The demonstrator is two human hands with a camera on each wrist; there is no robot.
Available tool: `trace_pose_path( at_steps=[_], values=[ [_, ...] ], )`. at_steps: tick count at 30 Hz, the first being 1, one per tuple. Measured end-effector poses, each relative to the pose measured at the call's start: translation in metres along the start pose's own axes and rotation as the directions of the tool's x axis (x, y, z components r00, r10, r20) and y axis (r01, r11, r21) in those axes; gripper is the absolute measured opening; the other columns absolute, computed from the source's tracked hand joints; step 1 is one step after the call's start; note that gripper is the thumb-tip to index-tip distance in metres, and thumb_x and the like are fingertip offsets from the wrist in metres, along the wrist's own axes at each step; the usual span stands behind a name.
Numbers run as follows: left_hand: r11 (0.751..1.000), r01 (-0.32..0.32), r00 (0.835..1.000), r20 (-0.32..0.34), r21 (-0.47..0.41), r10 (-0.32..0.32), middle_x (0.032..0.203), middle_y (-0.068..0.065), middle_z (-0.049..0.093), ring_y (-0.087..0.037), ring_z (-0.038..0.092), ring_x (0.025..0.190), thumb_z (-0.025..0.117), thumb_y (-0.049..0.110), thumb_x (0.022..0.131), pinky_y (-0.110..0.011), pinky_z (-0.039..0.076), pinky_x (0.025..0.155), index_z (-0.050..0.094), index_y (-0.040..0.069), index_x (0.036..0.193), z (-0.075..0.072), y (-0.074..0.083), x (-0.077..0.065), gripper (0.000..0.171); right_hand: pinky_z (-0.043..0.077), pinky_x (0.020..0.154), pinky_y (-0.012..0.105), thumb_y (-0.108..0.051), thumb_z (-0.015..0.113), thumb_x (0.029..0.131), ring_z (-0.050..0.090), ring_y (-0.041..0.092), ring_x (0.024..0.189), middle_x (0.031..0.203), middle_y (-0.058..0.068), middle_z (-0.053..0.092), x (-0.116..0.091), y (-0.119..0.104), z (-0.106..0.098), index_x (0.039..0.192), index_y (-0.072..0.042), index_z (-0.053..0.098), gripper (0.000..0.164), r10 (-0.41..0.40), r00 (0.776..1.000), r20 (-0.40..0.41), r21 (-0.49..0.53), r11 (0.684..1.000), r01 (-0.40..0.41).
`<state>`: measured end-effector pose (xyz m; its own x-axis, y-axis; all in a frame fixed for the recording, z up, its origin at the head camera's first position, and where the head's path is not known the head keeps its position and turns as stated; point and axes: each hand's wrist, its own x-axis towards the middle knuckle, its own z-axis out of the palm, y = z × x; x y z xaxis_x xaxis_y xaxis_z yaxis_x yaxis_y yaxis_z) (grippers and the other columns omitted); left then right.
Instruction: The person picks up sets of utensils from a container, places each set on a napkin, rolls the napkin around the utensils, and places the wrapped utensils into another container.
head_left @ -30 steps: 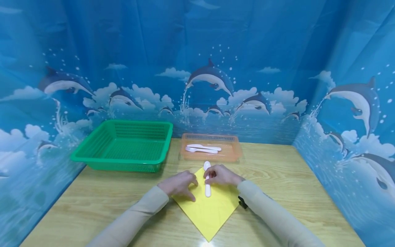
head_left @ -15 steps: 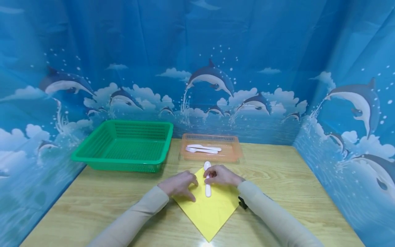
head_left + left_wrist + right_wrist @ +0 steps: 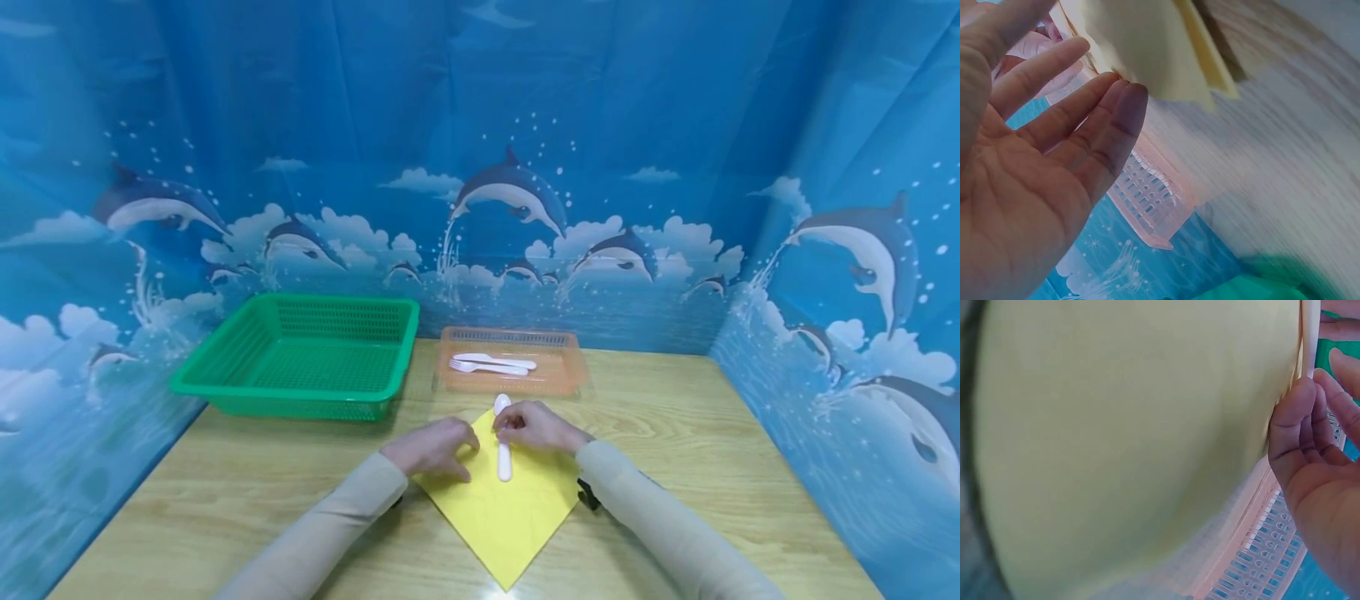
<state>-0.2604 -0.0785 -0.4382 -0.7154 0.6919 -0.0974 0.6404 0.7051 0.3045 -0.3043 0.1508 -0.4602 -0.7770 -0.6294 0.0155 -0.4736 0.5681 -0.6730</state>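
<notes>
A yellow napkin (image 3: 506, 529) lies on the table with one corner toward me. On its upper part a white plastic spoon (image 3: 505, 463) lies lengthwise, its bowl past the far corner. My right hand (image 3: 542, 426) holds the spoon's middle, with thumb and fingertips pinched in the right wrist view, where the pale handle (image 3: 1311, 337) shows beside the napkin (image 3: 1122, 437). At the napkin's upper left edge is my left hand (image 3: 433, 448); the left wrist view shows its extended fingers (image 3: 1094, 134) with their tips right at the napkin's edge.
A green basket (image 3: 288, 389) stands at the back left. Behind the napkin sits a shallow orange basket (image 3: 558, 375) holding a white knife (image 3: 513, 363) and a white fork (image 3: 491, 367). Blue dolphin-printed curtains (image 3: 375, 100) border the wooden table (image 3: 675, 433).
</notes>
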Motion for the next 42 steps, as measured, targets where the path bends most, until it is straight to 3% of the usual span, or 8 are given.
trace_pose_path(
  at_steps=[7,10,15,20,23,28,36,42],
  values=[
    [0.999,-0.041,0.995,-0.086,0.031,0.043,0.109,-0.008,0.072,-0.021,0.067,0.101,0.077,0.022,0.084,-0.032,0.055,0.091,0.072,0.005,0.110,-0.002,-0.005,0.002,0.032,0.049,0.065,0.021,-0.012,0.063,0.095,0.056,0.008,0.075,0.088,-0.002,0.066,0.003,-0.001,0.000,0.105,-0.007,0.072,0.015,-0.013,0.996,-0.089,-0.097,0.995,0.004],
    [0.999,-0.046,0.988,-0.147,0.029,0.050,0.099,-0.007,0.073,-0.019,0.068,0.090,0.075,0.019,0.086,-0.030,0.057,0.083,0.073,0.004,0.104,-0.003,-0.008,0.005,0.023,0.051,0.068,0.023,-0.012,0.063,0.094,0.058,0.008,0.077,0.089,-0.002,0.068,0.005,-0.004,-0.001,0.104,-0.006,0.072,0.015,-0.039,0.991,-0.131,-0.157,0.988,0.018],
    [1.000,0.012,0.975,-0.221,0.008,-0.010,0.080,0.000,0.071,-0.007,0.059,0.067,0.073,0.016,0.088,-0.019,0.052,0.064,0.072,0.008,0.088,-0.003,-0.013,0.010,0.008,0.053,0.071,0.023,-0.012,0.064,0.094,0.059,0.008,0.080,0.089,-0.002,0.068,0.007,-0.009,-0.003,0.103,-0.007,0.073,0.014,-0.050,0.987,-0.152,-0.210,0.978,0.017],
    [0.996,0.089,0.951,-0.295,-0.013,-0.089,0.086,-0.005,0.073,-0.013,0.065,0.074,0.072,0.017,0.088,-0.024,0.055,0.069,0.073,0.007,0.090,-0.004,-0.013,0.012,0.011,0.053,0.073,0.023,-0.012,0.065,0.093,0.060,0.008,0.082,0.090,-0.002,0.068,0.008,-0.009,-0.003,0.102,-0.007,0.073,0.013,-0.062,0.985,-0.161,-0.241,0.970,0.022],
    [0.987,0.150,0.921,-0.355,-0.055,-0.159,0.093,-0.010,0.073,-0.022,0.068,0.084,0.071,0.017,0.089,-0.034,0.057,0.076,0.073,0.003,0.095,-0.006,-0.012,0.013,0.015,0.054,0.074,0.023,-0.012,0.065,0.093,0.060,0.008,0.082,0.090,-0.002,0.068,0.008,-0.009,-0.004,0.103,-0.008,0.074,0.013,-0.060,0.981,-0.187,-0.256,0.967,0.010],
    [0.967,0.231,0.855,-0.452,-0.109,-0.255,0.101,-0.015,0.072,-0.029,0.068,0.094,0.071,0.016,0.089,-0.041,0.057,0.082,0.073,0.001,0.101,-0.009,-0.011,0.016,0.020,0.054,0.073,0.025,-0.014,0.065,0.094,0.061,0.009,0.082,0.090,-0.003,0.067,0.011,-0.010,-0.007,0.102,-0.009,0.074,0.013,-0.093,0.955,-0.282,-0.308,0.951,0.002],
    [0.959,0.270,0.777,-0.568,-0.089,-0.271,0.098,-0.016,0.071,-0.032,0.067,0.091,0.072,0.013,0.088,-0.043,0.058,0.076,0.074,0.001,0.099,-0.008,-0.016,0.023,0.016,0.054,0.079,0.032,-0.017,0.063,0.095,0.061,0.014,0.090,0.096,-0.002,0.066,0.017,-0.011,-0.015,0.101,-0.008,0.074,0.016,-0.091,0.909,-0.407,-0.285,0.958,-0.031],
    [0.942,0.315,0.723,-0.615,-0.112,-0.315,0.094,-0.017,0.070,-0.032,0.067,0.084,0.070,0.008,0.088,-0.041,0.057,0.065,0.074,0.001,0.100,-0.012,-0.020,0.031,0.014,0.052,0.091,0.039,-0.016,0.064,0.094,0.060,0.021,0.102,0.104,0.004,0.067,0.020,-0.009,-0.021,0.102,-0.007,0.074,0.015,-0.064,0.895,-0.442,-0.300,0.951,-0.080]
  ],
)
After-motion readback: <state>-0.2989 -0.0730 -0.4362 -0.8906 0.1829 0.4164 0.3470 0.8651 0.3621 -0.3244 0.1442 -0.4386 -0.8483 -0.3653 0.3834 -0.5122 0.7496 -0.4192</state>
